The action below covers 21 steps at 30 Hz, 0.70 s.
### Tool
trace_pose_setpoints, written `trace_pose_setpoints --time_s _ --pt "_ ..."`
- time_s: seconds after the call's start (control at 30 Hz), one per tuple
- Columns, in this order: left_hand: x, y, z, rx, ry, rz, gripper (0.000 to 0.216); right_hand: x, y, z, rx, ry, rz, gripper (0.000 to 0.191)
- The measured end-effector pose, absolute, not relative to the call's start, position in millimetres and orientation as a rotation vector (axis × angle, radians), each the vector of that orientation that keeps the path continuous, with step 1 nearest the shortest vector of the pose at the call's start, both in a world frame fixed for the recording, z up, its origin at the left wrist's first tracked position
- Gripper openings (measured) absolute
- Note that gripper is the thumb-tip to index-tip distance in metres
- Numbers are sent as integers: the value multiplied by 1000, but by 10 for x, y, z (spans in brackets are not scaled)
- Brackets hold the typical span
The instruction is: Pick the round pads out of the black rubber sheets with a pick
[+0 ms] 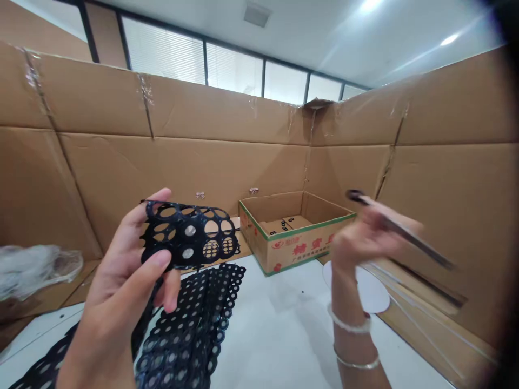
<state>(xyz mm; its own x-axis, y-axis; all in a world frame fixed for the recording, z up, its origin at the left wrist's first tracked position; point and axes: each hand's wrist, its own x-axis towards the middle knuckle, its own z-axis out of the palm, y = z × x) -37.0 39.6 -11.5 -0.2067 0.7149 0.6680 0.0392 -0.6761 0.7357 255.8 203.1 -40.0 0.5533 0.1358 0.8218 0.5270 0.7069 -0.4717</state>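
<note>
My left hand (121,286) holds up a black plastic plate (188,233) pierced with round holes, thumb on its front and fingers behind it. A few of its holes hold small round metal discs. My right hand (365,235) is blurred by motion and grips a long thin dark tool (401,229), perhaps tweezers, pointing up to the left. Two bracelets sit on that wrist. Below the raised plate lies a pile of similar black perforated plates (190,329) on the white table (284,335).
An open cardboard box (298,232) with green edging and red print stands at the back of the table. Tall cardboard walls (203,151) surround the workspace. A crumpled clear plastic bag (36,267) lies at far left. A white round disc (375,292) lies near the right wall.
</note>
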Motion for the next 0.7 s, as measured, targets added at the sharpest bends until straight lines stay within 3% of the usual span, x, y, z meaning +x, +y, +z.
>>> trace_pose_setpoints --time_s 0.17,0.33,0.53,0.7 --pt "-538 411 -135 1821 1176 1651 50 2179 2331 -464 -874 -1184 -26 27" --pt "-473 477 -104 1901 1397 1575 46 2046 1877 -334 -748 -1157 104 23" --pt "-213 535 -91 1728 1292 1705 34 1511 1149 -331 -171 -1434 494 9" --pt "44 485 -77 1516 1135 1738 33 1335 1066 -457 91 -1362 305 16"
